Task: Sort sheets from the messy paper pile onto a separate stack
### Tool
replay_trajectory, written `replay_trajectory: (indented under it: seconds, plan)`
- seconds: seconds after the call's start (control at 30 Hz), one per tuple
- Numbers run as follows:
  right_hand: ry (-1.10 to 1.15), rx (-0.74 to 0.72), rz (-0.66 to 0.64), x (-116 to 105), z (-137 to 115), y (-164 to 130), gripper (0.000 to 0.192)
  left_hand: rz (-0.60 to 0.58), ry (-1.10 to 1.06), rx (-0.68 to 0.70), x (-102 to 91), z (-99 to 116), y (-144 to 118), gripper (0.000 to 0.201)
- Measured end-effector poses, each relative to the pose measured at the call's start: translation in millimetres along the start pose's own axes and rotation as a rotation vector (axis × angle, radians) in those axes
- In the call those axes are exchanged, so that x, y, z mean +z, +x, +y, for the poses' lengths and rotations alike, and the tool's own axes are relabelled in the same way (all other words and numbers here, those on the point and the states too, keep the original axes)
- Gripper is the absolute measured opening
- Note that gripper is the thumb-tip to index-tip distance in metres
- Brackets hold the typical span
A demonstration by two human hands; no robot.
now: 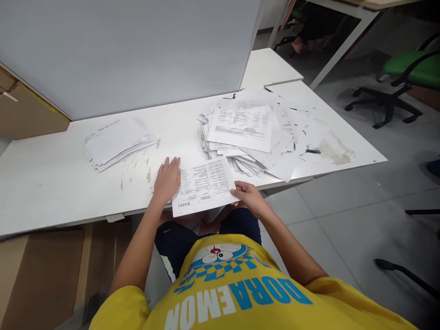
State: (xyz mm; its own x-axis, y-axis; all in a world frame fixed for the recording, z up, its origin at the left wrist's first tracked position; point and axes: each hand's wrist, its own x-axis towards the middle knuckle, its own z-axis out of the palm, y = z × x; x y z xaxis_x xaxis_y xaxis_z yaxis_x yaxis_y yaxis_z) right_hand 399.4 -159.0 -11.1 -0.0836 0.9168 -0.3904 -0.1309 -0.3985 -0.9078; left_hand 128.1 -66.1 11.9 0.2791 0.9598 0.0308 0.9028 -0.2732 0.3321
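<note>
A printed sheet of paper (205, 185) lies at the front edge of the white table, partly hanging over it. My right hand (249, 197) pinches its right edge between thumb and fingers. Flat beside the sheet's left edge rests my left hand (167, 179), fingers stretched out, palm down. Beyond the sheet, to the right, is a messy pile of printed papers (240, 128), with loose sheets spread around it. A neater stack of papers (117, 142) sits further left, its top sheet mostly blank.
A tall white panel (137, 50) stands along the back of the white table (51, 192). Cardboard boxes are at the far left (34, 110) and below the table (44, 270). On the right, a green office chair (412, 68) stands on the tiled floor; a person's foot shows behind.
</note>
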Motion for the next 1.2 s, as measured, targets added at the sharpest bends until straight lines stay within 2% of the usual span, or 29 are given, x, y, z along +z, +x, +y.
replay_trajectory:
  seconds: [0.13,0.23,0.3,0.4,0.5,0.57,0.6,0.7,0.77,0.8,0.9,0.97,1.1,1.2]
  plan:
    - [-0.039,-0.067,0.002,-3,-11,-3,0.037,-0.032,-0.248,0.002,-11.2,-11,-4,0.050]
    - [-0.093,-0.181,0.078,-23,-37,-2,0.035,-0.009,-0.363,-0.061,-17.0,-16,-7,0.046]
    - [-0.117,-0.283,0.200,-44,-61,8,0.034,0.023,-0.367,-0.101,-17.3,-17,-7,0.048]
    - [-0.188,-0.386,0.398,-77,-96,40,0.027,0.058,-0.332,-0.114,-13.9,-16,-4,0.052]
    - [-0.472,-0.363,0.631,-98,-120,77,0.023,0.029,-0.371,-0.093,-12.4,-18,1,0.048]
    - [-0.641,-0.341,0.755,-104,-127,92,0.031,0.030,-0.437,-0.084,-16.8,-27,8,0.044]
    - [-0.687,-0.340,0.803,-105,-127,94,0.039,0.068,-0.443,-0.107,-21.3,-36,13,0.042]
    - [-0.707,-0.423,0.980,-105,-116,84,0.057,0.331,-0.249,-0.263,-42.7,-79,28,0.037]
    - [-0.693,-0.515,1.072,-104,-99,69,0.054,0.497,-0.040,-0.325,-59.1,-117,36,0.043]
    - [-0.676,-0.543,1.078,-103,-88,62,0.052,0.518,-0.011,-0.355,-66.3,-136,39,0.048]
    - [-0.619,-0.542,1.016,-98,-49,41,0.047,0.444,0.039,-0.383,-79.9,-185,40,0.067]
    - [-0.600,-0.525,0.980,-95,-23,30,0.043,0.424,0.064,-0.322,-82.3,-204,39,0.074]
    - [-0.589,-0.542,0.960,-94,16,14,0.036,0.426,0.088,-0.192,-83.2,-216,38,0.059]
    - [-0.591,-0.574,0.975,-96,20,9,0.033,0.401,0.095,-0.182,-87.8,-215,38,0.044]
